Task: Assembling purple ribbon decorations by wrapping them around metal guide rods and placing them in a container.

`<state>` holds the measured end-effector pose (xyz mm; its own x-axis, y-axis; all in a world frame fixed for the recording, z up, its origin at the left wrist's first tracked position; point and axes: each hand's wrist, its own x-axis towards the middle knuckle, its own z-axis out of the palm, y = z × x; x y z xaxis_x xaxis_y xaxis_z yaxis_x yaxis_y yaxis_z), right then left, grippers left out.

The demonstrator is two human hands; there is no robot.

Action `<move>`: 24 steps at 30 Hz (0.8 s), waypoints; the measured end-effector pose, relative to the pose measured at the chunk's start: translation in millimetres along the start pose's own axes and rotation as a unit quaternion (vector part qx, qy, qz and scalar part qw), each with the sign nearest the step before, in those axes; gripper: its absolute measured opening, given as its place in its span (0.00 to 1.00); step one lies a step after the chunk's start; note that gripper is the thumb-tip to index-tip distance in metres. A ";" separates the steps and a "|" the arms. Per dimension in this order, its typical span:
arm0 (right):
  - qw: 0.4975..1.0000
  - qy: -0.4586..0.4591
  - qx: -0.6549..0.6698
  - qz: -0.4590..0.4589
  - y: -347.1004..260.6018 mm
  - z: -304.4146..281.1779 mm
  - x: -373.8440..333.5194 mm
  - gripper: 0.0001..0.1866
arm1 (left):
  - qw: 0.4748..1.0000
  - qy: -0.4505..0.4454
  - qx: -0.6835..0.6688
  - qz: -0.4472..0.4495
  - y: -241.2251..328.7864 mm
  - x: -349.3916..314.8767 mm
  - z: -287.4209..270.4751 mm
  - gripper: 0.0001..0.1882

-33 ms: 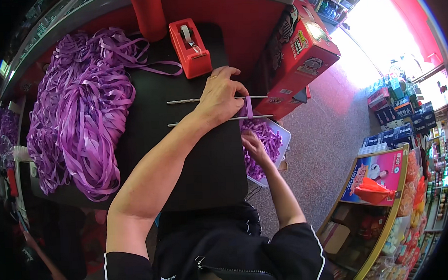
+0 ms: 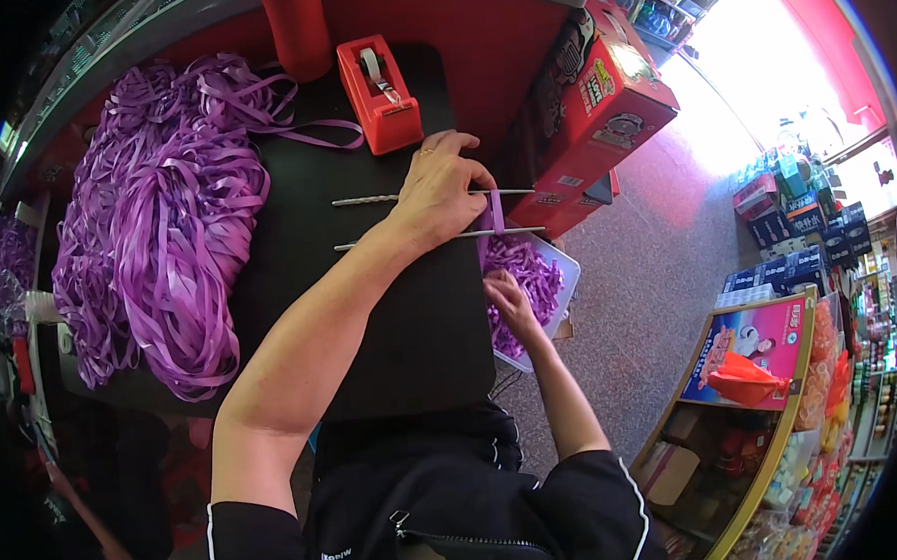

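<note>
My left hand (image 2: pixel 443 188) reaches over two thin metal rods that stick out past the table's right edge. Its thumb and forefinger pinch a purple ribbon (image 2: pixel 497 212), which is looped across both rods, the far rod (image 2: pixel 365 201) and the near rod (image 2: pixel 556 229). Below the loop, beside the table edge, my right hand (image 2: pixel 511 305) has its fingers drawn together; what they hold, if anything, is hidden. Under it stands a clear plastic bin (image 2: pixel 571 275) with many short purple ribbon pieces (image 2: pixel 533 276).
A large heap of purple ribbon (image 2: pixel 171 227) covers the left of the black table (image 2: pixel 370 313). At the back sit a red tape dispenser (image 2: pixel 386 108) and a red cylinder (image 2: pixel 296 31). Red cartons (image 2: pixel 601 93) stand beyond the bin; a display cabinet (image 2: pixel 721 438) is at right.
My right hand has shifted slightly toward me beside the bin. The left hand keeps its place at the rods.
</note>
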<state>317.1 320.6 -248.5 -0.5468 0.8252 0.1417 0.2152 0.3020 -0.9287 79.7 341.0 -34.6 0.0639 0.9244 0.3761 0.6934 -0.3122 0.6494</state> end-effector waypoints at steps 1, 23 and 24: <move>0.999 0.007 0.019 0.026 -5.9 1.6 -20.3 0.14 | 1.000 0.002 0.007 0.003 -1.8 -0.6 0.9 0.09; 0.978 0.104 -0.065 -0.169 -201.5 -16.1 -59.5 0.13 | 1.000 -0.011 0.024 0.006 -9.4 -2.5 0.7 0.09; 0.979 0.104 -0.064 -0.163 -201.0 -15.0 -59.4 0.13 | 1.000 -0.010 0.023 0.005 -9.1 -2.6 0.7 0.10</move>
<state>318.4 218.0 -65.1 -0.4291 0.7503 0.5029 0.1629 0.6119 -0.7740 73.7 341.6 -41.9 0.0851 0.9256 0.3689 0.7252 -0.3114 0.6141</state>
